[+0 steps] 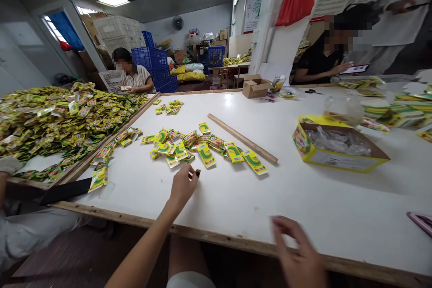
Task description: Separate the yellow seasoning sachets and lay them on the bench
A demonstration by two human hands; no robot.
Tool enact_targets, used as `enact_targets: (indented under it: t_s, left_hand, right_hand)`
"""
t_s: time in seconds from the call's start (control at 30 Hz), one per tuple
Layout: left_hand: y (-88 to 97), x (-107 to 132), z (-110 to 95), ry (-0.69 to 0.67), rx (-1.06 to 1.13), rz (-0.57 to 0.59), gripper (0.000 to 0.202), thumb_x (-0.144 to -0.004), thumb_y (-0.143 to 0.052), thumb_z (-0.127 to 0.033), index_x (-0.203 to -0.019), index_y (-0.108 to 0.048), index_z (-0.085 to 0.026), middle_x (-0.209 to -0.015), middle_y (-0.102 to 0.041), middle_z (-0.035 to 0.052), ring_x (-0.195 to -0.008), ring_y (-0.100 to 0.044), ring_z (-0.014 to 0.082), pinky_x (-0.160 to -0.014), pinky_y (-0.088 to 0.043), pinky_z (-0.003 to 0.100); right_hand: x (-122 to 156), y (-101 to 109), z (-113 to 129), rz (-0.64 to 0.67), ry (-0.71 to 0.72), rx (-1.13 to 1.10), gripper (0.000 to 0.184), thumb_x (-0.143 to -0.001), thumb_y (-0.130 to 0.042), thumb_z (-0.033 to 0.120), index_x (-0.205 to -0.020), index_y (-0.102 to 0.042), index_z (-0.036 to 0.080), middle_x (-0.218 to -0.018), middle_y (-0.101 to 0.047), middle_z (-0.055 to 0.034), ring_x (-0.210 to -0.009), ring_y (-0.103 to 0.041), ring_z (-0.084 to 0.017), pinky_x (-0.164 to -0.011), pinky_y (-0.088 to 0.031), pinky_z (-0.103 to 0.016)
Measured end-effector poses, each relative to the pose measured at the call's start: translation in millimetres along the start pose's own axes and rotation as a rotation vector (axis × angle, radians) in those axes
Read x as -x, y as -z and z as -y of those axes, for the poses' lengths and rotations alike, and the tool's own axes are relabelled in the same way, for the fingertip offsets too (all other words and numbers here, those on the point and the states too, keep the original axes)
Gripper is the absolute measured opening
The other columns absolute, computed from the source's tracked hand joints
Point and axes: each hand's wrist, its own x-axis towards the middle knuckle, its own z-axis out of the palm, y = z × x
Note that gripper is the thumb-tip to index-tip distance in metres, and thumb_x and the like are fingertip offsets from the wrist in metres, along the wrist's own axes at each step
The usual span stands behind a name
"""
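Reaching toward the loose cluster of yellow-green sachets [189,146], my left hand [184,184] is resting low on the white surface [236,198], just short of the nearest packets. Its thumb and forefinger are drawing close together, but I cannot tell whether they are pinching anything. My right hand [299,252] is hovering over the near edge of the surface, blurred, with its fingers spread and nothing in them. I am reading this as the approach to a pick-up, with no sachet gathered so far. The sachets are lying scattered between a wooden stick [241,138] on their right and a far larger heap [57,117] on their left, well apart from the yellow box [337,148]. To my mind, the next move is calling for a short forward slide and a clean pinch on one flat packet, since they are overlapping.
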Motion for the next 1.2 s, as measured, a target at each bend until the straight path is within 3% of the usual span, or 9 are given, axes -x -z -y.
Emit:
enact_targets:
  t_s: [0.1, 0.2, 0.3, 0.4, 0.5, 0.6, 0.83, 1.0, 1.2]
  left_hand:
    - [-8.0, 24.5, -33.8, 0.179, 0.415, 0.120, 0.017, -0.083, -0.054, -0.029, -0.069, -0.049, -0.020, -0.070, -0.059, -0.0006, -0.054, -0.057, 0.0130, -0.047, -0.042, 0.022]
    - [-20.6, 48.4, -55.9, 0.275, 0.728, 0.228, 0.016, -0.080, -0.056, -0.027, -0.069, -0.046, -0.020, -0.065, -0.057, -0.0017, -0.054, -0.057, 0.0130, -0.047, -0.043, 0.022]
    - [-26.8, 63.2, -59.2, 0.264, 0.803, 0.240, 0.010, -0.080, -0.057, -0.025, -0.078, -0.048, -0.020, -0.070, -0.060, -0.0009, -0.062, -0.059, 0.0139, -0.054, -0.044, 0.023]
    - [-28.1, 70.6, -50.3, 0.149, 0.768, 0.233, 0.022, -0.077, -0.064, -0.021, -0.094, -0.049, -0.021, -0.083, -0.064, 0.0006, -0.078, -0.059, 0.0152, -0.065, -0.044, 0.024]
    - [-31.4, 75.6, -40.6, 0.102, 0.867, 0.276, 0.024, -0.080, -0.062, -0.021, -0.098, -0.047, -0.022, -0.077, -0.060, -0.0026, -0.072, -0.058, 0.0136, -0.067, -0.044, 0.024]
    - [-36.0, 78.4, -36.0, 0.089, 0.881, 0.301, 0.016, -0.082, -0.061, -0.024, -0.096, -0.053, -0.020, -0.073, -0.060, -0.0019, -0.070, -0.057, 0.0141, -0.068, -0.046, 0.025]
    - [-43.3, 75.0, -38.5, 0.070, 0.861, 0.299, 0.011, -0.084, -0.059, -0.025, -0.091, -0.064, -0.018, -0.090, -0.068, 0.0064, -0.087, -0.064, 0.0208, -0.079, -0.050, 0.032]
    - [-46.8, 76.3, -41.9, 0.074, 0.952, 0.189, 0.025, -0.084, -0.060, -0.021, -0.108, -0.054, -0.022, -0.098, -0.068, 0.0051, -0.092, -0.064, 0.0198, -0.083, -0.051, 0.033]
    - [-40.3, 80.6, -48.6, 0.050, 0.797, 0.193, 0.015, -0.086, -0.059, -0.028, -0.094, -0.066, -0.018, -0.098, -0.070, 0.0075, -0.091, -0.065, 0.0207, -0.083, -0.050, 0.032]
  right_hand:
    - [4.8, -69.7, 25.6, 0.189, 0.167, -0.062, 0.037, -0.088, -0.056, 0.038, -0.123, -0.050, 0.027, -0.127, -0.052, -0.0075, -0.113, -0.051, -0.029, -0.094, -0.046, -0.042]
    - [2.4, -100.4, 32.7, 0.245, 0.122, -0.118, 0.039, -0.089, -0.054, 0.037, -0.125, -0.046, 0.024, -0.125, -0.053, -0.0096, -0.111, -0.054, -0.028, -0.091, -0.048, -0.041]
    - [-4.8, -96.5, 23.8, 0.379, -0.039, -0.238, 0.030, -0.090, -0.052, 0.041, -0.114, -0.051, 0.022, -0.109, -0.062, -0.0099, -0.096, -0.061, -0.026, -0.080, -0.053, -0.036]
    - [-9.3, -86.6, 12.0, 0.495, -0.149, -0.410, 0.038, -0.088, -0.056, 0.046, -0.116, -0.048, 0.021, -0.110, -0.063, -0.0111, -0.097, -0.062, -0.027, -0.080, -0.054, -0.036]
    - [-10.0, -83.4, 4.2, 0.400, -0.197, -0.497, 0.051, -0.084, -0.062, 0.047, -0.124, -0.040, 0.024, -0.111, -0.062, -0.0104, -0.096, -0.063, -0.025, -0.080, -0.055, -0.036]
    - [-13.7, -80.6, 1.6, 0.338, -0.155, -0.449, 0.043, -0.083, -0.062, 0.047, -0.116, -0.048, 0.024, -0.106, -0.063, -0.0090, -0.095, -0.064, -0.025, -0.080, -0.054, -0.034]
    - [-39.1, -72.4, 7.1, 0.424, -0.019, -0.299, 0.029, -0.088, -0.057, 0.049, -0.087, -0.062, 0.020, -0.087, -0.066, -0.0057, -0.083, -0.063, -0.023, -0.076, -0.051, -0.031]
    - [-42.3, -77.5, 4.6, 0.344, -0.002, -0.362, 0.029, -0.088, -0.058, 0.046, -0.102, -0.061, 0.020, -0.093, -0.066, -0.0072, -0.088, -0.063, -0.024, -0.079, -0.052, -0.033]
    - [-37.4, -70.6, 9.3, 0.384, 0.098, -0.294, 0.025, -0.088, -0.059, 0.043, -0.092, -0.068, 0.020, -0.100, -0.065, -0.0077, -0.095, -0.060, -0.024, -0.079, -0.051, -0.032]
